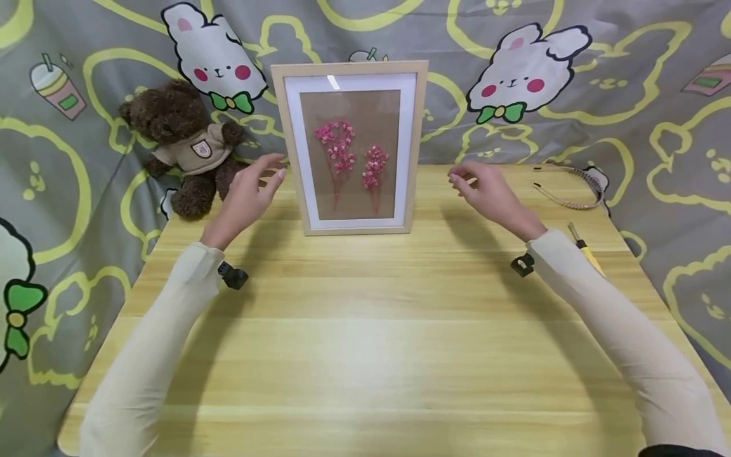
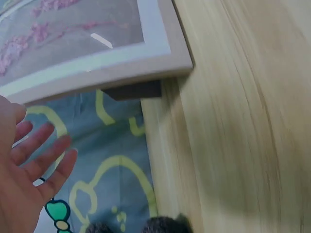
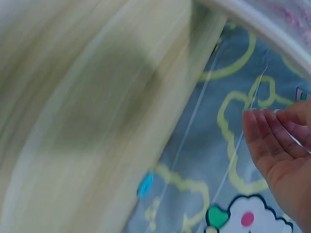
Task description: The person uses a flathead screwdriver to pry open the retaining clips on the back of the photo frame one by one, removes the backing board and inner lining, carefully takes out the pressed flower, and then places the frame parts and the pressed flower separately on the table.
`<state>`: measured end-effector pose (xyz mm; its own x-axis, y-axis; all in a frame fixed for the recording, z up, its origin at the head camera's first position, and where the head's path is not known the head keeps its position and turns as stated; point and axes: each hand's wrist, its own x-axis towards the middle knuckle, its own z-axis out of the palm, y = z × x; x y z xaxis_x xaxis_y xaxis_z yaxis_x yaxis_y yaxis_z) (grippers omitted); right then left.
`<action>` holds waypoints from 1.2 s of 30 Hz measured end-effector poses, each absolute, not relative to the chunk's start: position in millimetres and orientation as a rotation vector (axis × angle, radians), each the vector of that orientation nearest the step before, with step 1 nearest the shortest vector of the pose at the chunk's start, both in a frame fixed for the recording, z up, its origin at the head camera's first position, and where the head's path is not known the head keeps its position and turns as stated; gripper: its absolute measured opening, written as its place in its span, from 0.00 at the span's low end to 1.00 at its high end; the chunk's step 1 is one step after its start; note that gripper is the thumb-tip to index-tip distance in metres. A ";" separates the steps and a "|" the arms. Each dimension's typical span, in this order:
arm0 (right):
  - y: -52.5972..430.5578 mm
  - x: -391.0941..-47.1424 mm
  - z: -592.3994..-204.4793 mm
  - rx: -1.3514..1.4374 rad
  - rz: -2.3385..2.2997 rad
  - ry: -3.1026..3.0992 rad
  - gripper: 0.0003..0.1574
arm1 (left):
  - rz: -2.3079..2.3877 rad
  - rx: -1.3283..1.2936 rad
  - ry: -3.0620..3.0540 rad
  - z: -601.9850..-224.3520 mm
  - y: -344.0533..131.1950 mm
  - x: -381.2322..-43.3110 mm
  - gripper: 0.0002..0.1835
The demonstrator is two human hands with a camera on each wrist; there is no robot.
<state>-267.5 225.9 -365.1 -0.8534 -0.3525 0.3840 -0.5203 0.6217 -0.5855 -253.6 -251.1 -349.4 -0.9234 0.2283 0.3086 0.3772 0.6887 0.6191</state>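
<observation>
A picture frame (image 1: 358,231) with a pale wooden border stands upright at the back of the table. Behind its glass, sprigs of pink flowers (image 1: 337,146) lie on brown backing inside a white mat. My left hand (image 1: 245,197) hovers just off the frame's left side. In the left wrist view its fingers (image 2: 57,160) are spread and hold nothing, and a dark support (image 2: 136,91) shows behind the frame. To the right of the frame, apart from it, my right hand (image 1: 493,195) is raised. Its relaxed fingers (image 3: 265,138) bend toward the thumb with nothing between them.
A brown teddy bear (image 1: 200,152) sits at the table's back left corner. At the right lie a braided headband (image 1: 596,189) and a yellow-handled tool (image 1: 591,259), partly behind my right sleeve. Patterned grey cloth (image 1: 445,38) hangs behind the wooden table (image 1: 365,355).
</observation>
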 end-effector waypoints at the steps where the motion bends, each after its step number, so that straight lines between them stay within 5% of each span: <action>1: 221.9 -267.5 -365.6 0.708 1.107 -2.618 0.13 | -1.083 -0.494 -2.677 -350.0 -248.2 -253.6 0.26; 16: 173.8 -266.4 -372.0 0.665 1.629 -2.541 0.19 | -1.425 -0.452 -2.563 -359.3 -232.2 -253.9 0.26; 36: 154.0 -271.9 -377.2 0.563 1.600 -2.492 0.17 | -1.541 -0.385 -2.509 -360.3 -223.1 -258.8 0.25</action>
